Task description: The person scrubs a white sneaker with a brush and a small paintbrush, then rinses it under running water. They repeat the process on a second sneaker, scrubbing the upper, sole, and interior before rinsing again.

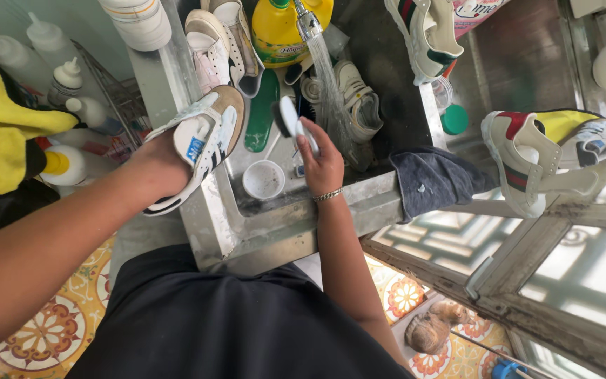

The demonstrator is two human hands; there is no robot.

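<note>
Steel sink (296, 224), centre of view: dented sheet metal, wet, crowded with footwear. Risk: splash over the near rim onto the patterned tile floor (50, 330) at 7 o'clock, caused by the open tap (308, 21) at 12 o'clock pouring a broad stream (331, 91); slippery footing likely.

White sneaker (201, 144) with dark stripes and tan sole, at 10 o'clock, over the sink's left rim. Left hand (152, 168) closed around its heel end, fingers partly hidden inside. Risk: slip from a wet grip, drop into the basin onto the small round cup (264, 180).

Striped cream sneaker (527, 161) at 3 o'clock, perched on a weathered wooden frame (555, 210); a knock could tip it off the ledge.

Grey cloth (436, 179), soft, draped over the right rim.

Yellow plastic bottle (278, 31) at 12 o'clock, smooth, behind the tap.

Green insole (261, 112), flat, elongated, leaning in the basin.

Scrub brush (290, 119), white oval head with dark bristles, at centre beside the stream. Right hand (324, 165) wrapped shut on its handle; bracelet (328, 195) at the wrist. Risk: spray flung off the bristles toward the body.
</note>
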